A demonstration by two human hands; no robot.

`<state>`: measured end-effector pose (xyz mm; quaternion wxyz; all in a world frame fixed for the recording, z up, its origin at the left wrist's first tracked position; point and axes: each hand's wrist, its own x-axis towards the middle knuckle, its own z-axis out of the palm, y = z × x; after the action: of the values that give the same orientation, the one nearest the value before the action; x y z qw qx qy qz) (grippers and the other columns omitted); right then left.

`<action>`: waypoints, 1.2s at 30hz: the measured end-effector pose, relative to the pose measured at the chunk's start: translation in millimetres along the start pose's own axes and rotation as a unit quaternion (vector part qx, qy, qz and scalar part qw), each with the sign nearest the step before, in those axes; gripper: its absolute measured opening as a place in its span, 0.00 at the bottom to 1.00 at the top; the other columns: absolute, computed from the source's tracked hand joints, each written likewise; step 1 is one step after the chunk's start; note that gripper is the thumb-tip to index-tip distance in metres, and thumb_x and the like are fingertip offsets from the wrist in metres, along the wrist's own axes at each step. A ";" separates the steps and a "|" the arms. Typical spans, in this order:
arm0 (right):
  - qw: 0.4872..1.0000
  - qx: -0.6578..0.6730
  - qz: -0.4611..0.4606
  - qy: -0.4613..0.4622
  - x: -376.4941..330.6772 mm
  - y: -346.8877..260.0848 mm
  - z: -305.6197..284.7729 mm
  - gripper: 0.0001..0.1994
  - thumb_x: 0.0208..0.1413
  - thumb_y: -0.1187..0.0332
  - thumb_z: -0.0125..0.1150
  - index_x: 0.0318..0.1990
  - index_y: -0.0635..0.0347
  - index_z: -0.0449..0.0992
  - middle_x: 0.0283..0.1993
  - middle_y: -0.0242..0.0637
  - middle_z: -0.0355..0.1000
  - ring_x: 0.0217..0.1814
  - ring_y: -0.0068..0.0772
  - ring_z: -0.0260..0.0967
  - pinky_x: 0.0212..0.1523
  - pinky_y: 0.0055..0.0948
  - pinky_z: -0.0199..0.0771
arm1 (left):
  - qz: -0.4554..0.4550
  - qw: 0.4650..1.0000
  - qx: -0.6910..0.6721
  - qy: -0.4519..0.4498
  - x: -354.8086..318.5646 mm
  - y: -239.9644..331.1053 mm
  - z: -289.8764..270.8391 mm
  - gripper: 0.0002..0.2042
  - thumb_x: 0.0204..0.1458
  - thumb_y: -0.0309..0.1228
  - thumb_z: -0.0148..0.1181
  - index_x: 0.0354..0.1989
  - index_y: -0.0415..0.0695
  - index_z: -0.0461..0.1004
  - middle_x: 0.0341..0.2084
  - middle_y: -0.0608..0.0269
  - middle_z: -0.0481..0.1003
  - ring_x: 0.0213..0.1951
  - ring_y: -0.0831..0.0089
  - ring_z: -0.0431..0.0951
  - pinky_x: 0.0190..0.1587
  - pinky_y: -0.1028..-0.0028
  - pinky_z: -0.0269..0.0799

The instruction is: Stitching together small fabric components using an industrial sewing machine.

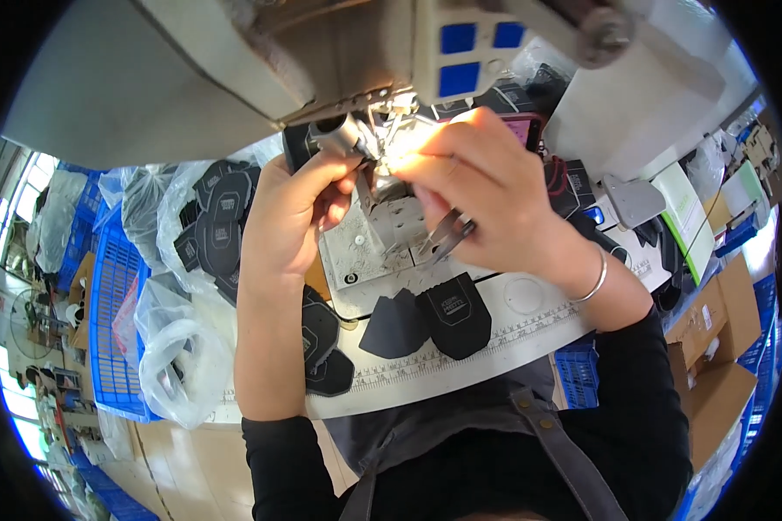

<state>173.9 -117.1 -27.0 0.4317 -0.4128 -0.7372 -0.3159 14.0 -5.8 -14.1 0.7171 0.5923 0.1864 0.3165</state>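
Observation:
My left hand (280, 213) is raised at the needle area of a sewing machine (343, 74). Its thumb and forefinger pinch together beside a metal cylinder; what lies between them is hidden. Across from it, my right hand (499, 187) has thumb and forefinger closed near the needle, where strong lamp glare hides any thread. A small pair of metal thread snips (447, 234) is tucked in the lower fingers of that hand. Below both hands are the machine's metal plate (356, 273) and two dark shaped fabric pieces (458, 317), lying side by side at the table's ruler edge.
Stacks of dark pieces (222, 217) lie on the left, with more beside my left forearm. Plastic bags (178, 347) and a blue crate (113, 321) stand farther left. A phone (530, 130) lies behind my right hand. Cardboard boxes (716, 339) are at the right.

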 end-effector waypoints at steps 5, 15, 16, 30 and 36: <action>0.996 0.079 -0.049 -0.009 -17.0 -51.0 -4.4 0.16 0.29 0.78 0.61 0.33 0.62 0.71 0.28 0.34 0.66 0.24 0.32 0.64 0.21 0.29 0.65 | 0.041 0.984 0.096 0.144 0.1 5.7 -44.1 0.07 0.45 0.29 0.57 0.24 0.38 0.71 0.15 0.67 0.68 0.12 0.84 0.61 0.13 0.84 0.51; 0.683 0.545 0.393 -0.288 -40.2 -70.8 -43.8 0.08 0.49 0.72 0.57 0.34 0.66 0.67 0.20 0.32 0.66 0.21 0.17 0.65 0.22 0.19 0.62 | 0.334 0.765 0.550 0.029 -116.8 -35.9 15.1 0.17 0.33 0.23 0.56 0.37 0.37 0.74 0.31 0.56 0.73 0.31 0.63 0.73 0.34 0.74 0.68; 0.678 0.547 0.394 -0.291 -42.2 -73.2 -43.9 0.08 0.49 0.72 0.57 0.34 0.66 0.67 0.20 0.32 0.66 0.21 0.17 0.65 0.22 0.19 0.62 | 0.350 0.760 0.547 0.014 -119.6 -41.6 20.1 0.17 0.30 0.23 0.56 0.35 0.36 0.75 0.31 0.55 0.73 0.31 0.63 0.73 0.34 0.74 0.68; 0.705 0.497 0.463 -0.204 -63.2 -89.2 -55.6 0.04 0.50 0.75 0.55 0.27 0.64 0.68 0.16 0.28 0.64 0.15 0.13 0.61 0.15 0.14 0.55 | -0.059 0.993 -0.101 0.011 -143.4 -75.1 49.6 0.12 0.51 0.29 0.53 0.40 0.34 0.71 0.35 0.61 0.73 0.37 0.79 0.71 0.42 0.78 0.66; 0.854 0.267 0.385 -0.226 -50.7 -75.5 -69.4 0.19 0.42 0.70 0.62 0.42 0.65 0.64 0.26 0.40 0.69 0.23 0.26 0.65 0.28 0.20 0.67 | -0.023 0.990 -0.127 0.054 -144.4 -75.5 45.2 0.13 0.54 0.29 0.48 0.44 0.35 0.68 0.38 0.61 0.72 0.39 0.79 0.70 0.43 0.79 0.65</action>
<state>148.0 -225.9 -51.1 0.4340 -0.5925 -0.6524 0.1872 -44.8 -143.7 -92.4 0.7828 0.4738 0.1965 0.3523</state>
